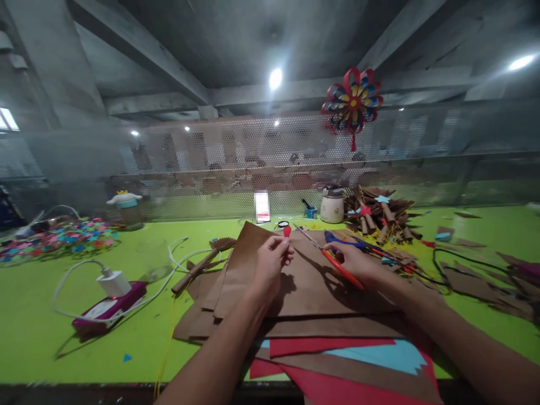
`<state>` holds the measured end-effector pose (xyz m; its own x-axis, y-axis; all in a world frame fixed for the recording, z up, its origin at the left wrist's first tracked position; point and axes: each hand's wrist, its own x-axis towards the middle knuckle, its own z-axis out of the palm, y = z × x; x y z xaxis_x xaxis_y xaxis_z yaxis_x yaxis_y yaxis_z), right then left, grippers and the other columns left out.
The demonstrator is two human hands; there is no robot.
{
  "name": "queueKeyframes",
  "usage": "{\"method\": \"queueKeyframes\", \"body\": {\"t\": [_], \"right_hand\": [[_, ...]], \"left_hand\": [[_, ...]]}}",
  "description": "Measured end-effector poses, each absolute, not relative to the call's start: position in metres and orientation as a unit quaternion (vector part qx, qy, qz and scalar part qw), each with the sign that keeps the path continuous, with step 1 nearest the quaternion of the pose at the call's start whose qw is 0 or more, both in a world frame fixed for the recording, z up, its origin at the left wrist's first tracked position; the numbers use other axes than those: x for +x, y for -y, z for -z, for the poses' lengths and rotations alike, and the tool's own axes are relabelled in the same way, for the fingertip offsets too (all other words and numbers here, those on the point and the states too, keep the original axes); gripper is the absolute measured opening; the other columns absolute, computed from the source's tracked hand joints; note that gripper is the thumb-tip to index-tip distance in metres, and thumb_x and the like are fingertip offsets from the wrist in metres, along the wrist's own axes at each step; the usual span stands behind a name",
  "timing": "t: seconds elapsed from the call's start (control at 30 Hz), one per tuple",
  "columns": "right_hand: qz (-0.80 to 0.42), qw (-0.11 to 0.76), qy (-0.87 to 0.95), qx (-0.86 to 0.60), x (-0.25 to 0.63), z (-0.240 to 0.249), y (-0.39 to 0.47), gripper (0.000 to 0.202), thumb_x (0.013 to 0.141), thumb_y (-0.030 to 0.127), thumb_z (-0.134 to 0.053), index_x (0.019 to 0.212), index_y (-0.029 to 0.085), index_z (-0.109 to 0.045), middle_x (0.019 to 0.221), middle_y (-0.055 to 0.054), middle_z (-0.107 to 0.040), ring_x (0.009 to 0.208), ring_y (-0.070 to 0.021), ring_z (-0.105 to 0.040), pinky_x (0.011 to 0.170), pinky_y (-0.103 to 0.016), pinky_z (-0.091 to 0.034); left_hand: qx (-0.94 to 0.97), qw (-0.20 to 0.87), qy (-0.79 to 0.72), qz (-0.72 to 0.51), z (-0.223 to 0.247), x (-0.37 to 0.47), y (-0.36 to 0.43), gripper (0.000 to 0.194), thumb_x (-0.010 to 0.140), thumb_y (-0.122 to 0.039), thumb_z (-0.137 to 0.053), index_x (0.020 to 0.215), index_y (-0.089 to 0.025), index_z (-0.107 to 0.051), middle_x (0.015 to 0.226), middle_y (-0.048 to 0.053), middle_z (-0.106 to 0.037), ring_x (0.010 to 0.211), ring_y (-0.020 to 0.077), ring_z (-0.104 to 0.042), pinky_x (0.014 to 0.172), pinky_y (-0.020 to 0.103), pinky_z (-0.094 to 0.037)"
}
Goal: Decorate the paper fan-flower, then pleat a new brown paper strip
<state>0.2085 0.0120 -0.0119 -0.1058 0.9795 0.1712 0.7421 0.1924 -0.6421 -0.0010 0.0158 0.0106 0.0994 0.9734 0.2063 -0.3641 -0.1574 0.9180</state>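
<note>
Between the fingertips of my left hand is a small red paper piece, pinched upright. My right hand is closed around orange-handled scissors. Their blades point up and left toward the red piece, apart from it. Both hands are above a stack of brown paper sheets. Just beyond my right hand lies a blue-handled tool, partly hidden. Red paper sheets and light blue paper stick out under the brown stack at the near edge.
A purple power strip with a white charger and cable sits left. Small coloured paper stars are heaped farther left. Behind stand a lit phone, a white jar and a pile of brown paper crafts. Black cable runs right.
</note>
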Motion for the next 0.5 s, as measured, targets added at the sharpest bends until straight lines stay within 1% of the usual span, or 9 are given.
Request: {"method": "queueKeyframes", "body": {"t": [0.07,0.13,0.2,0.27,0.33,0.37,0.5], "right_hand": [[-0.294,0.311,0.710,-0.559,0.209,0.008,-0.009,0.053,0.060,0.018,-0.061,0.113,0.016,-0.052,0.084,-0.005,-0.065,0.074,-0.0183,-0.059,0.059,-0.025,-0.045],[-0.374,0.325,0.696,-0.520,0.208,0.004,-0.003,0.055,0.058,0.018,-0.061,0.112,0.017,-0.051,0.085,-0.003,-0.063,0.076,-0.0184,-0.060,0.062,-0.027,-0.047],[-0.440,0.359,0.674,-0.472,0.206,0.000,0.005,0.053,0.058,0.021,-0.062,0.110,0.019,-0.051,0.088,-0.003,-0.060,0.079,-0.0184,-0.060,0.067,-0.028,-0.048],[-0.486,0.396,0.649,-0.430,0.200,-0.004,0.013,0.046,0.061,0.024,-0.063,0.105,0.020,-0.051,0.090,-0.003,-0.058,0.079,-0.0174,-0.059,0.071,-0.029,-0.049],[-0.499,0.414,0.633,-0.422,0.193,-0.007,0.019,0.038,0.065,0.031,-0.064,0.100,0.021,-0.051,0.086,-0.002,-0.055,0.073,-0.0151,-0.058,0.069,-0.029,-0.050],[-0.491,0.415,0.633,-0.432,0.189,-0.007,0.021,0.038,0.066,0.035,-0.065,0.098,0.021,-0.050,0.082,-0.001,-0.054,0.070,-0.0141,-0.056,0.067,-0.028,-0.050],[-0.425,0.399,0.658,-0.478,0.178,-0.006,0.023,0.046,0.065,0.048,-0.066,0.098,0.022,-0.047,0.070,0.003,-0.052,0.061,-0.0128,-0.053,0.058,-0.026,-0.047]], "left_hand": [[0.471,0.575,-0.303,-0.596,-0.011,-0.001,-0.016,0.025,0.064,-0.029,-0.070,0.077,-0.013,-0.056,0.061,0.000,-0.059,0.050,0.0066,-0.050,0.047,0.018,-0.034],[0.463,0.586,-0.286,-0.600,-0.011,-0.001,-0.017,0.025,0.064,-0.027,-0.071,0.078,-0.011,-0.058,0.063,0.003,-0.061,0.053,0.0074,-0.052,0.049,0.018,-0.036],[0.455,0.591,-0.272,-0.607,-0.011,-0.002,-0.017,0.024,0.065,-0.025,-0.070,0.078,-0.010,-0.059,0.064,0.004,-0.062,0.054,0.0079,-0.053,0.051,0.018,-0.038],[0.450,0.592,-0.264,-0.614,-0.011,-0.002,-0.018,0.023,0.066,-0.024,-0.070,0.079,-0.009,-0.059,0.065,0.005,-0.063,0.056,0.0086,-0.055,0.051,0.019,-0.039],[0.449,0.591,-0.260,-0.618,-0.012,-0.003,-0.018,0.022,0.066,-0.024,-0.070,0.079,-0.010,-0.059,0.066,0.006,-0.064,0.056,0.0092,-0.055,0.051,0.019,-0.039],[0.451,0.589,-0.260,-0.618,-0.013,-0.003,-0.018,0.023,0.066,-0.025,-0.070,0.079,-0.010,-0.058,0.066,0.006,-0.064,0.056,0.0095,-0.056,0.051,0.019,-0.039],[0.477,0.577,-0.269,-0.606,-0.013,-0.001,-0.017,0.025,0.066,-0.030,-0.070,0.077,-0.012,-0.056,0.063,0.005,-0.064,0.052,0.0097,-0.055,0.048,0.019,-0.037]]}}
